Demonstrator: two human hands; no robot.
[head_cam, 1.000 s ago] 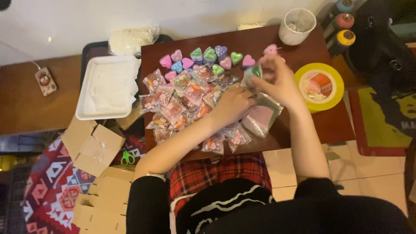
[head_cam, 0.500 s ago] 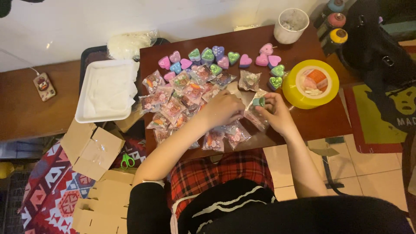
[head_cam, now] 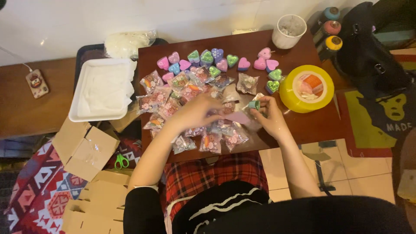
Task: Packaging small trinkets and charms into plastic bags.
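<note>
— Two hands over one heap. What crowds them?

— Many small clear packets (head_cam: 190,108) of coloured trinkets, crinkly and glossy, cover the middle of the dark wooden surface (head_cam: 303,125). At twelve o'clock from the hands runs a loose row of heart-shaped tins (head_cam: 207,57) in pink, green, blue and purple.

— And the hands themselves?

— The right hand (head_cam: 271,117) is curled, its fingertips pinching a small teal piece (head_cam: 254,105) just above the heap; the left hand (head_cam: 195,113) lies half closed on the packets, but it is blurred, so I cannot tell what it grips. Between them sits a pale pink flat shape (head_cam: 237,117).

— Anything at three o'clock?

— A yellow round tape roll (head_cam: 307,89), near the right hand. At one o'clock, a white cup (head_cam: 289,31).

— And to the left?

— At ten o'clock, a white foam tray (head_cam: 103,90) on a lower wooden bench (head_cam: 26,112). At eight o'clock, cardboard boxes (head_cam: 84,149) and green-handled scissors (head_cam: 121,161) lie on a patterned red rug (head_cam: 34,190). Pale floor tiles (head_cam: 359,182) show at four o'clock.
</note>
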